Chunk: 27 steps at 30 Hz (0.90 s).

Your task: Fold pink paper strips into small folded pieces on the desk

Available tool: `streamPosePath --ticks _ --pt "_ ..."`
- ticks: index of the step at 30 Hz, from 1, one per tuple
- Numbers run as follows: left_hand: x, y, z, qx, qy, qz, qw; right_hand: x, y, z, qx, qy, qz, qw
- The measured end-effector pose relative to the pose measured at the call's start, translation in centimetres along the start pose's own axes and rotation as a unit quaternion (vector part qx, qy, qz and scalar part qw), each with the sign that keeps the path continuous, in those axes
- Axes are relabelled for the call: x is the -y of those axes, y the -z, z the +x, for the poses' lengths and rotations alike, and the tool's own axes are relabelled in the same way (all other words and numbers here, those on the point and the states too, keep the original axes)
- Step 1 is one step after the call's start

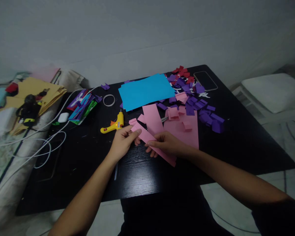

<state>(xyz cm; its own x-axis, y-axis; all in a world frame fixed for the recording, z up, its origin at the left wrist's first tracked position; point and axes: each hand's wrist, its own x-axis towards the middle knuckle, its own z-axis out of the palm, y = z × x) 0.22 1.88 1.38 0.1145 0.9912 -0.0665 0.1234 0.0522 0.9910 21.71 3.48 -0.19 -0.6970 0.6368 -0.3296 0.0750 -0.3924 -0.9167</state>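
Observation:
A narrow pink paper strip (pixel 151 140) slants between my hands above the black table. My left hand (pixel 125 139) pinches its upper left end, thumb on top. Around its middle closes my right hand (pixel 163 143), with the strip's lower end sticking out past the fingers. Just behind lies a wider pink paper strip (pixel 152 119), and a pink sheet (pixel 193 137) rests to the right, partly under my right forearm. Metal scissor blades (pixel 164 119) show between them; the handles are hidden. Small folded pink pieces (pixel 173 113) lie on and near the sheet. A yellow glue gun (pixel 113 125) is left of my left hand.
Blue sheets (pixel 146 91) lie at the back among many purple pieces (pixel 207 116) and red pieces (pixel 183 72). A phone (pixel 206 81) is at the far right corner. Tape ring (pixel 109 100), coloured strips (pixel 82 106) and white cables (pixel 49 139) occupy the left. A white stool (pixel 272 93) stands right.

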Motion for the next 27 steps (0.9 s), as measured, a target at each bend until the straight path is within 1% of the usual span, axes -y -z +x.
streamPosePath --ticks 3,5,6,7,9,11,12,13,14,16,18,19,20,22,23,24,26,27 --pt "-1.0 1.1 -0.2 0.003 0.020 -0.002 1.000 0.6 0.6 -0.4 0.018 -0.006 -0.062 0.998" --pt "-1.8 1.9 -1.0 0.043 0.055 0.023 0.997 1.1 1.0 -1.0 0.029 0.009 -0.106 0.994" --pt "-2.0 2.2 -1.7 0.070 0.078 0.039 0.994 1.3 1.1 -1.5 0.019 0.025 -0.135 0.990" --pt "-2.2 2.4 -2.5 0.082 0.101 0.059 0.990 1.5 1.1 -2.0 0.007 0.040 -0.176 0.984" --pt "-2.0 2.5 -4.7 0.083 0.140 0.081 0.983 1.5 0.8 -3.3 -0.032 0.070 -0.260 0.962" --pt "-1.3 2.2 -7.2 0.079 0.161 0.091 0.980 0.8 0.1 -4.9 -0.037 0.065 -0.292 0.954" --pt "-0.7 2.0 -8.5 0.073 0.169 0.102 0.978 0.2 -0.4 -5.8 -0.046 0.074 -0.299 0.950" --pt "-0.2 1.7 -9.7 0.061 0.171 0.121 0.976 -0.6 -0.9 -6.7 -0.074 0.101 -0.311 0.942" --pt "0.4 1.4 -10.9 0.045 0.168 0.147 0.974 -1.6 -1.5 -7.6 -0.104 0.144 -0.334 0.926" --pt "1.4 0.8 -12.9 0.015 0.142 0.209 0.968 -3.7 -2.6 -9.3 -0.150 0.258 -0.395 0.869" --pt "1.9 0.3 -14.5 -0.005 0.110 0.271 0.956 -5.7 -3.6 -10.7 -0.155 0.319 -0.437 0.827" --pt "1.9 0.1 -15.1 -0.028 0.088 0.302 0.949 -6.6 -4.0 -11.3 -0.154 0.333 -0.457 0.811" --pt "2.0 -0.2 -15.6 -0.067 0.055 0.334 0.939 -7.3 -4.4 -11.7 -0.148 0.329 -0.474 0.803" --pt "2.0 -1.1 -16.4 -0.147 -0.033 0.393 0.907 -8.4 -4.9 -12.1 -0.159 0.334 -0.493 0.787" --pt "2.0 -1.6 -16.8 -0.169 -0.086 0.416 0.890 -8.8 -5.0 -12.2 -0.164 0.343 -0.497 0.780" --pt "2.2 -2.3 -17.2 -0.147 -0.136 0.430 0.880 -9.1 -5.1 -12.2 -0.169 0.352 -0.499 0.774" --pt "2.7 -3.7 -17.8 -0.058 -0.212 0.438 0.872 -9.6 -5.2 -12.1 -0.182 0.371 -0.497 0.763" --pt "3.1 -4.3 -18.0 -0.023 -0.236 0.438 0.867 -9.8 -5.2 -12.1 -0.186 0.379 -0.497 0.758"
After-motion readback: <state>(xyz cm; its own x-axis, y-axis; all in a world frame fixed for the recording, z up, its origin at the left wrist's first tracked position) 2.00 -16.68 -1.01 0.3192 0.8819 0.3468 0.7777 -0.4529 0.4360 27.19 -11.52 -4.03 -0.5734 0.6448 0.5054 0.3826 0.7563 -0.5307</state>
